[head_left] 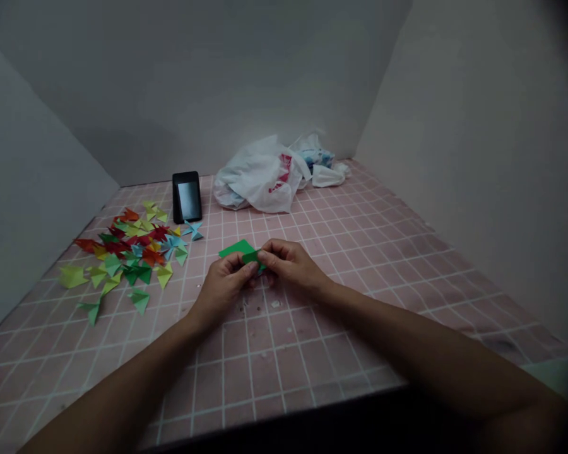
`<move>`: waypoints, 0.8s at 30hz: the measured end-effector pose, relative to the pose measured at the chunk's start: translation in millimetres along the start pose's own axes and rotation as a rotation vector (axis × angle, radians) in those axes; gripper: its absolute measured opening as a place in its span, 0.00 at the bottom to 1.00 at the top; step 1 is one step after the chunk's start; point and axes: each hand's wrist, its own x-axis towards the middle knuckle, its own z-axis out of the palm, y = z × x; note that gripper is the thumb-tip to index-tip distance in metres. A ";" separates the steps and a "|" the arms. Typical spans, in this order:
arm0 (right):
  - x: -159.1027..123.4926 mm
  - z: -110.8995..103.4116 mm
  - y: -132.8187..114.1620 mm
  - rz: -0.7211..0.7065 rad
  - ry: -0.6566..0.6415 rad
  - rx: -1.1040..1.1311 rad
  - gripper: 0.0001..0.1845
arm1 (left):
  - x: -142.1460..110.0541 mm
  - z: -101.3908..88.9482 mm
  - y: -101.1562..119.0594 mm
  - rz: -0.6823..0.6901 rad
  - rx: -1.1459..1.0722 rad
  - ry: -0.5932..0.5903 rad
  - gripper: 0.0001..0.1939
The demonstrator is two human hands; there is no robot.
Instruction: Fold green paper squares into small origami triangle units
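Between my two hands is a small folded piece of green paper (pixel 250 256), raised a little above the table. My left hand (pixel 227 277) pinches its left side between thumb and fingers. On the right side, my right hand (pixel 288 261) grips the same paper, with the thumb on the near face. Part of the paper is hidden behind my fingers. Just beyond my hands, a flat green paper sheet (pixel 236 246) lies on the table.
To the left spreads a loose pile of folded paper pieces (pixel 135 273) in green, yellow, red, orange and blue. Behind them a black phone-like device (pixel 188 198) stands upright. White plastic bags (pixel 260 173) lie at the back. Walls border the pink checked tablecloth (pixel 360 252).
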 end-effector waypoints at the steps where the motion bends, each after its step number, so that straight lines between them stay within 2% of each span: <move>1: 0.3 0.8 1.5 0.013 -0.006 0.009 0.16 | -0.3 0.7 -0.6 0.001 -0.019 0.018 0.14; 5: 0.3 3.2 4.7 0.019 0.005 0.071 0.15 | -0.8 0.4 -3.6 -0.036 -0.062 0.072 0.15; 8: -0.7 2.8 3.2 -0.018 0.016 0.002 0.13 | -0.3 -1.1 -5.6 -0.041 -0.078 0.076 0.16; 14: -3.2 1.2 -2.7 -0.159 0.049 -0.204 0.08 | -0.3 0.7 2.5 0.099 -0.003 0.125 0.15; 19: -3.0 7.0 0.4 -0.098 0.016 -0.049 0.14 | -2.0 4.4 4.8 0.113 -0.033 0.164 0.17; 24: -0.6 7.9 5.3 -0.092 0.029 0.055 0.18 | -1.3 3.4 -2.4 0.082 -0.093 0.087 0.18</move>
